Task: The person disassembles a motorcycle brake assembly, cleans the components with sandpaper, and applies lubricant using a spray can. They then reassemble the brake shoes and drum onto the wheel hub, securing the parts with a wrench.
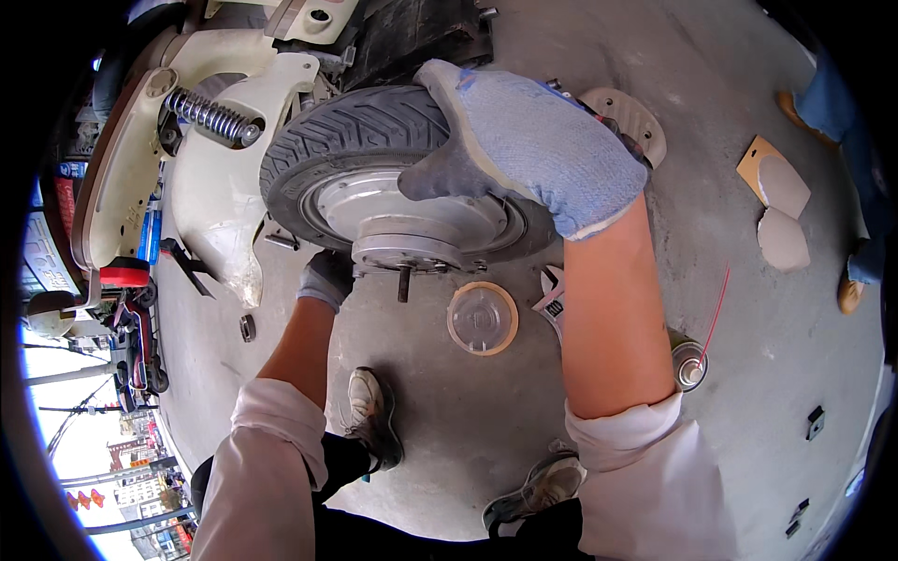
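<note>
A scooter wheel with a black treaded tyre and a silver hub is tilted in front of me, its threaded axle pointing toward me. My right hand, in a blue-grey work glove, wraps over the tyre from the far right, with the thumb lying on the metal rim. My gloved left hand is closed at the wheel's lower left edge; some of its fingertips are hidden under the tyre. On the floor just below the wheel lies a round clear plastic piece with a tan rim.
Cream scooter bodywork with a coil spring shock absorber stands at the left. A spray can with a red straw is beside my right forearm. Torn card lies at right, near another person's legs. Small metal parts dot the floor.
</note>
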A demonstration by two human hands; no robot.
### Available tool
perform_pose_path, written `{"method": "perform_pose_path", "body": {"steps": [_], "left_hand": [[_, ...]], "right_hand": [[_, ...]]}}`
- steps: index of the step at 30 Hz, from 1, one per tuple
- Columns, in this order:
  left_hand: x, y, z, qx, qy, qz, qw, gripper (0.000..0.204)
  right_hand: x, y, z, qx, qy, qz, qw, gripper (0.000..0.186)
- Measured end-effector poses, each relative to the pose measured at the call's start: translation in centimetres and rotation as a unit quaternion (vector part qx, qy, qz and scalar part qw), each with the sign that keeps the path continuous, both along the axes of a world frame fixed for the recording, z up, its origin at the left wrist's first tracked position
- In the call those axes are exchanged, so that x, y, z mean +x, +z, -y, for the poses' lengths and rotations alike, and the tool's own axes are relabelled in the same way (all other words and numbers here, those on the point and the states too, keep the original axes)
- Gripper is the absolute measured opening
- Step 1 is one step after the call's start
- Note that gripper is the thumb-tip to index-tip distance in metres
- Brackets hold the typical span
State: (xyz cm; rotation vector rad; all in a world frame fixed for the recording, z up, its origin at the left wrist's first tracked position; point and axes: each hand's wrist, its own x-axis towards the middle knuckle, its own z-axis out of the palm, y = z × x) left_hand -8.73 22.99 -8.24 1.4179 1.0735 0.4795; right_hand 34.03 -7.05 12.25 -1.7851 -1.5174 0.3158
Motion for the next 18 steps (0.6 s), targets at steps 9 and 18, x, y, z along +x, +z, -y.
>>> {"method": "perform_pose_path", "body": {"steps": [9, 18], "left_hand": [[13.0, -0.9, 9.4, -0.258, 0.177, 0.36, 0.879, 0.043], [13.9, -8.7, 5.5, -0.304, 0.016, 0.574, 0.76, 0.054]], "right_hand": [[0.4, 0.2, 0.0, 0.053, -0.005, 0.035, 0.998, 0.072], [-9.8, 3.9, -1.2, 0.039, 0.023, 0.217, 0.975, 0.083]]}}
